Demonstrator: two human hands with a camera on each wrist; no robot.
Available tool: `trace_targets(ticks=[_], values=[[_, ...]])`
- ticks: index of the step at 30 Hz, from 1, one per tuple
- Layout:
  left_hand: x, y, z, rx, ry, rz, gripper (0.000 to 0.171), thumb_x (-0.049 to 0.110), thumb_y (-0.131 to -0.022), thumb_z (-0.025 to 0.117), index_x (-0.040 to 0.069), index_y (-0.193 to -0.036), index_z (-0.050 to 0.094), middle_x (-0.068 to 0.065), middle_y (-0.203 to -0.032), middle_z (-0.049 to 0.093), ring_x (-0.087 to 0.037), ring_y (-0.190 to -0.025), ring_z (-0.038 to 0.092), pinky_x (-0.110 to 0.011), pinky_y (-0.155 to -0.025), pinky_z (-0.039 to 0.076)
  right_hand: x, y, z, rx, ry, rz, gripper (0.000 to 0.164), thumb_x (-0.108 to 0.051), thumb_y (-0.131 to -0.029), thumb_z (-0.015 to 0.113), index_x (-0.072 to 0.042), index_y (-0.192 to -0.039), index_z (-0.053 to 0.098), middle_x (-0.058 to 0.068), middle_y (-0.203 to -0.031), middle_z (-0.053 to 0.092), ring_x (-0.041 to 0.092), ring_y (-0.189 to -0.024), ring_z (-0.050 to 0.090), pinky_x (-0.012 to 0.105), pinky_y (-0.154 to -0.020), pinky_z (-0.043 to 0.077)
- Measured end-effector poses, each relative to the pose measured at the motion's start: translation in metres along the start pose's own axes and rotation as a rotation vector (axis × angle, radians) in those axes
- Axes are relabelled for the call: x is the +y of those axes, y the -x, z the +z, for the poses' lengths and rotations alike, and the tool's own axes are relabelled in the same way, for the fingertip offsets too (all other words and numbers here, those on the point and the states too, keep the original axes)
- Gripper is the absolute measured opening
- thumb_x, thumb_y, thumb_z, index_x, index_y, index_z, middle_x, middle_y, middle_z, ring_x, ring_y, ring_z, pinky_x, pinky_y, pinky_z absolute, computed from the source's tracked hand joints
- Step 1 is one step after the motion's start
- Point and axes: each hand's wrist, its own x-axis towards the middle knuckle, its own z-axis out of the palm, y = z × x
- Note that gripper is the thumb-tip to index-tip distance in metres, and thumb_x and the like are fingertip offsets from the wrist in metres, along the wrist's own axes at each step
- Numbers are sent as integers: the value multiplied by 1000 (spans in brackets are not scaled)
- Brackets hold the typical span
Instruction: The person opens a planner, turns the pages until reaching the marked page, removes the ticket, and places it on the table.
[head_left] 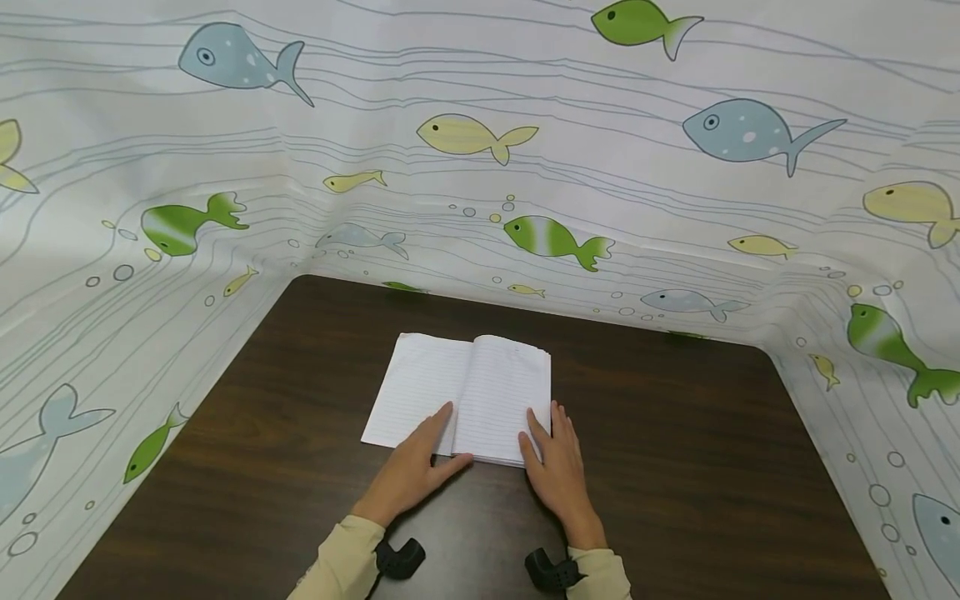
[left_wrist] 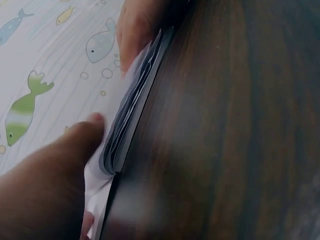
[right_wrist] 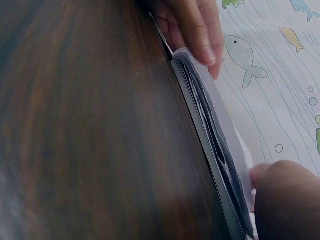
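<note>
An open notebook point(head_left: 504, 396) with lined white pages lies on the dark table. Its right side is a thick stack of pages point(left_wrist: 120, 135), while the left side lies low and flat. My left hand point(head_left: 405, 475) rests on the lower left page by the fold, fingers extended and thumb reaching across the bottom edge of the fold. At the lower right corner is my right hand point(head_left: 558, 475), its thumb and a finger over the page and the other fingers along the right edge. In the right wrist view the thumb point(right_wrist: 260, 175) meets the page stack.
The brown wood-grain table point(head_left: 697, 467) spreads around the notebook. White sheeting point(head_left: 465, 75) printed with fish stands along the back and both sides. A black wrist device point(head_left: 401, 558) sits on the left wrist, and another black device point(head_left: 551, 571) on the right.
</note>
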Motion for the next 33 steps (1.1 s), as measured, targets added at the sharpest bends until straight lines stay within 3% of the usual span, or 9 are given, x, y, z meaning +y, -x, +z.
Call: trace_targets(ticks=[3, 7, 14, 17, 20, 24, 27, 30, 33], values=[[-1, -1, 0, 47, 9, 38, 96, 45, -90, 81, -2, -159, 35, -19, -161, 41, -33, -147, 43, -50, -117, 39, -1, 0, 0, -28, 2, 16, 50, -41, -108, 52, -11, -147, 60, 30, -165, 24, 45, -156, 16, 63, -124, 13], [-2, -2, 0, 111, 1, 85, 93, 35, -87, 85, -5, -156, 38, -22, -158, 44, -34, -144, 46, -50, -115, 42, -3, 0, -1, -48, -17, 31, 49, -45, -108, 50, -17, -146, 62, 30, -167, 19, 44, -157, 12, 63, -124, 9], [-1, -2, 1, 114, -19, 95, 89, 33, -91, 82, -2, -158, 35, -19, -160, 43, -32, -146, 44, -49, -116, 40, -3, 0, -1, -27, -13, 21, 47, -39, -111, 44, -14, -147, 61, 31, -165, 23, 44, -156, 16, 62, -124, 12], [0, -2, 3, 128, -49, 125, 90, 29, -93, 80, -1, -161, 29, -18, -162, 39, -32, -147, 43, -47, -117, 39, -2, 0, -2, -11, -20, 13, 49, -35, -113, 40, -10, -154, 51, 30, -164, 26, 44, -155, 19, 62, -124, 14], [0, -1, 5, 165, -57, 165, 94, 23, -93, 80, -1, -163, 22, -19, -165, 33, -32, -149, 39, -35, -121, 32, -2, 0, -3, -2, -34, 13, 55, -33, -114, 36, -5, -161, 36, 26, -165, 28, 43, -155, 21, 61, -124, 14], [-1, -2, 7, 252, -51, 232, 99, 13, -90, 79, -6, -163, 15, -24, -167, 26, -36, -151, 34, -23, -124, 16, -1, -1, -3, -2, -63, 22, 60, -33, -114, 33, 0, -163, 22, 20, -168, 26, 41, -155, 22, 58, -125, 14], [-1, -5, 7, 339, -51, 259, 100, 10, -87, 78, -8, -162, 14, -28, -166, 24, -39, -150, 34, -22, -125, 12, 0, -1, -2, 3, -81, 26, 63, -33, -114, 34, 3, -163, 19, 19, -168, 24, 41, -155, 21, 58, -125, 14], [-1, -8, 6, 445, -71, 263, 100, 6, -85, 76, -9, -161, 14, -29, -166, 21, -42, -150, 31, -26, -126, 11, -1, -1, -2, 6, -89, 33, 66, -35, -113, 37, 4, -163, 18, 20, -168, 22, 41, -156, 20, 58, -125, 13], [0, -10, 4, 548, -135, 248, 100, -7, -80, 75, -9, -161, 16, -30, -167, 16, -45, -153, 24, -39, -128, 9, 0, -2, -2, 16, -90, 31, 67, -35, -113, 40, 6, -162, 18, 22, -168, 22, 42, -156, 20, 60, -125, 13]])
